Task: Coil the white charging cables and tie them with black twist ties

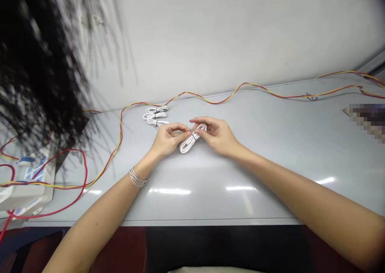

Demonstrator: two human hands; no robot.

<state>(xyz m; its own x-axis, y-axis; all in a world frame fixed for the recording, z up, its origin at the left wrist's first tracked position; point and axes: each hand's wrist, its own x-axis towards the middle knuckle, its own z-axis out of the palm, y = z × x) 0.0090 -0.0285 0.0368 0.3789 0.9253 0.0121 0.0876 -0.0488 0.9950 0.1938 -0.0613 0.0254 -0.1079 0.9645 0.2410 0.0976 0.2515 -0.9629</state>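
Observation:
A coiled white cable (187,144) is held a little above the table between my two hands, tilted with its upper end to the right. A dark tie (194,136) wraps around its middle. My right hand (215,134) grips the upper part of the coil between thumb and fingers. Thumb and fingertips of my left hand (171,136) are pinched together at the dark tie, on the coil's left side. Beyond my left hand lie several more bundled white cables (155,114), also bound with dark ties.
A twisted red and yellow wire (210,102) runs along the back of the grey table (270,128) by the wall. At left, a red cable (86,172) loops near a white device (33,197). Dark hair (39,64) blocks the upper left. A blurred-out object (368,120) lies far right.

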